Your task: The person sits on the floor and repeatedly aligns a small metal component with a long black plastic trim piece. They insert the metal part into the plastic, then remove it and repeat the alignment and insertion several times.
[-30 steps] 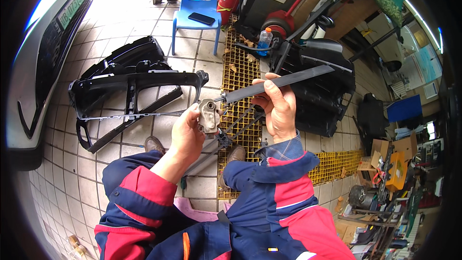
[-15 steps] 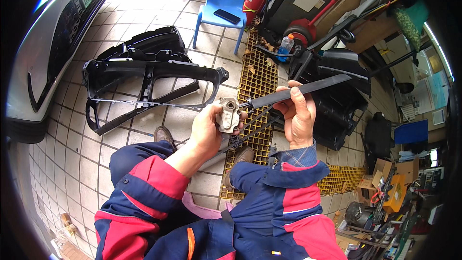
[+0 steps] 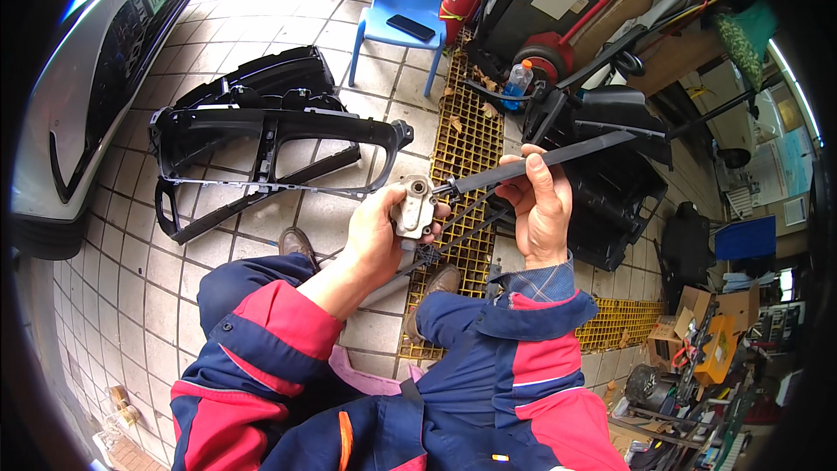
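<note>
My left hand (image 3: 373,228) is closed around a silver-grey cast metal housing (image 3: 417,209) with a round socket at its top. From the housing's right side a long black bar (image 3: 567,155) reaches up to the right, narrowing to a stem where it joins the metal. My right hand (image 3: 540,205) pinches this bar near its middle between thumb and fingers. Thin black rods (image 3: 471,225) run below the housing, over the yellow floor grating; where they end is partly hidden by my hands.
Black plastic frame parts (image 3: 270,153) lie on the tiles at left, near a white car (image 3: 96,78). Ahead stands a small blue chair (image 3: 410,0) with a phone on it. More black panels (image 3: 602,201) lie at right, past the yellow grating (image 3: 462,122).
The metal housing has turned very slightly in my left hand, and the bar's far end sits a little higher. Both hands keep their hold.
</note>
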Motion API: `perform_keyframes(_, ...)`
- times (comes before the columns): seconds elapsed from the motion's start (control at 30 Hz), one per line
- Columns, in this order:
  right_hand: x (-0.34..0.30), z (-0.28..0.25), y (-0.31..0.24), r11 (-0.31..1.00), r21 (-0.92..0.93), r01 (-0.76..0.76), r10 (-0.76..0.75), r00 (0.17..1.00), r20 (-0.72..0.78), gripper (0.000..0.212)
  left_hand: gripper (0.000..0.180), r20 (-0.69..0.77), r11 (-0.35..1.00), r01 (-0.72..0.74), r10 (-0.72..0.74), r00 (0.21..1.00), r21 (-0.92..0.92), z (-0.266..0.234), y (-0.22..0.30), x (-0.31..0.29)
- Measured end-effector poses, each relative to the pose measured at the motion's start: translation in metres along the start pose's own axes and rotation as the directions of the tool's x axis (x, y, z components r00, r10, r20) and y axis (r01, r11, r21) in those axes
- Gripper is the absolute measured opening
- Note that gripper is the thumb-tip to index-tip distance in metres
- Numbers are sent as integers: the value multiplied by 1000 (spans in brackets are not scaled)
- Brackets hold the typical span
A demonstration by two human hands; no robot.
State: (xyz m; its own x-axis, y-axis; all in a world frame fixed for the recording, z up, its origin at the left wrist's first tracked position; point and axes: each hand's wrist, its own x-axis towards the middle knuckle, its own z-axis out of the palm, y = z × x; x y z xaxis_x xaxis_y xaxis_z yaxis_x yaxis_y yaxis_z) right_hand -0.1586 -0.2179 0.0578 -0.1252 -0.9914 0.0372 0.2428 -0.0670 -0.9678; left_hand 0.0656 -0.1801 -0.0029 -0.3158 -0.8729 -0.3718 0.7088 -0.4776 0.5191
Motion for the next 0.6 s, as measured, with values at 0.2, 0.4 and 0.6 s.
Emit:
perform_keyframes(0.2, 0, 2, -1, 1000, 19, -12, 13, 1000, -5, 39, 43, 12, 1000, -5, 5, 1000, 5, 1, 0, -1)
perform_keyframes(0.4, 0, 2, 0, 1000, 4, -10, 10, 1000, 1, 39, 46, 13, 999, -8, 7, 1000, 40, 2, 0, -1)
perform_keyframes(0.6, 0, 0, 1, 1000, -10, -3, 3, 1000, 13, 39, 43, -8, 1000, 21, -21, 1000, 2, 2, 1, 0)
